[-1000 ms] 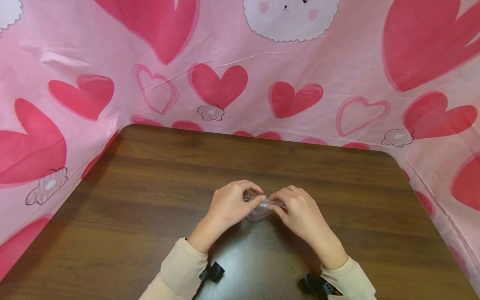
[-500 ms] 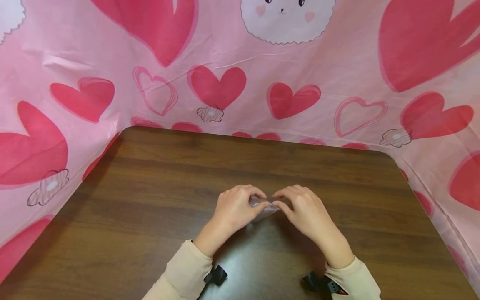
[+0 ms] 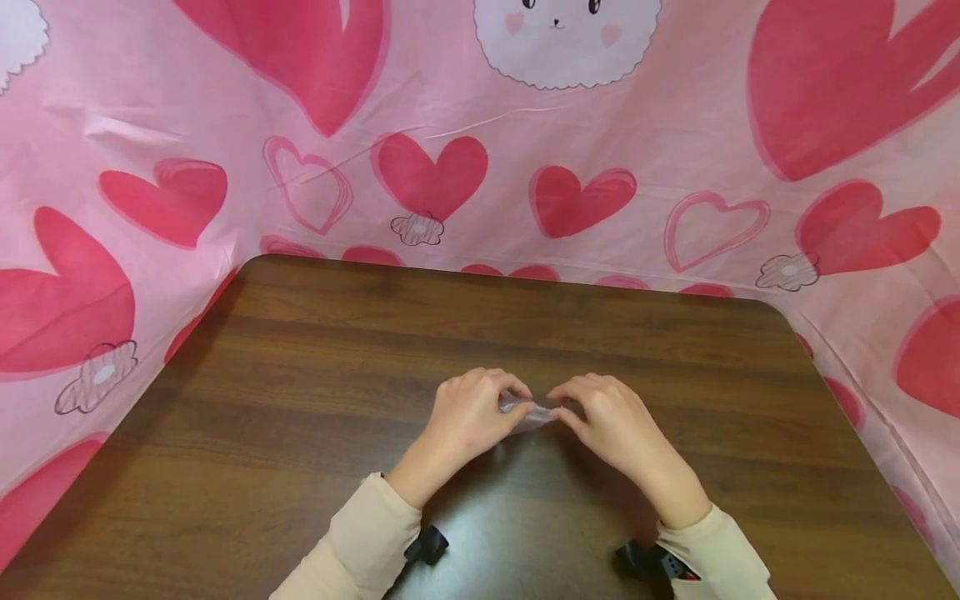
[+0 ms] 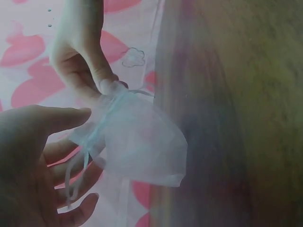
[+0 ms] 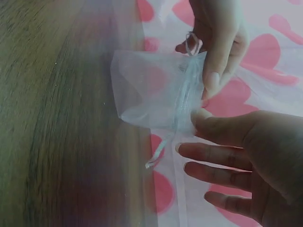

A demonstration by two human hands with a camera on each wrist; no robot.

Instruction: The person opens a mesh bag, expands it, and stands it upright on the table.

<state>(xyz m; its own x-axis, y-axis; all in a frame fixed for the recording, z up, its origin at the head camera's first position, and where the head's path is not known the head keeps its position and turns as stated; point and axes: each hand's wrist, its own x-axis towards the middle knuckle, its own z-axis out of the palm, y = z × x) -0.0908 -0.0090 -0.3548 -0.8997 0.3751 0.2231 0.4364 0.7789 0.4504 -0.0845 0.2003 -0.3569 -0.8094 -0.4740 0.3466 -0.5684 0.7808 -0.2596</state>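
A small sheer white organza drawstring pouch (image 3: pixel 534 418) hangs between my two hands above the table. My left hand (image 3: pixel 471 412) holds the mouth edge on one side between thumb and fingers. At the opposite corner of the mouth, my right hand (image 3: pixel 611 421) pinches the fabric with thumb and index finger, its other fingers spread below. Both wrist views show the pouch (image 4: pixel 142 142) tilted, its gathered ribbon channel toward the hands and a ribbon loop (image 5: pixel 158 153) dangling from each side. No contents can be made out through the mesh.
A dark brown wood-grain table (image 3: pixel 360 333) lies beneath the hands. Pink cloth (image 3: pixel 510 200) printed with hearts stands along its back and sides. Black wrist cameras (image 3: pixel 427 546) sit at the beige sleeves (image 3: pixel 367 533).
My right hand's fingers have shifted from over the pouch to its mouth corner, slightly further right. The left hand moved a little right. The pouch now looks flatter from above.
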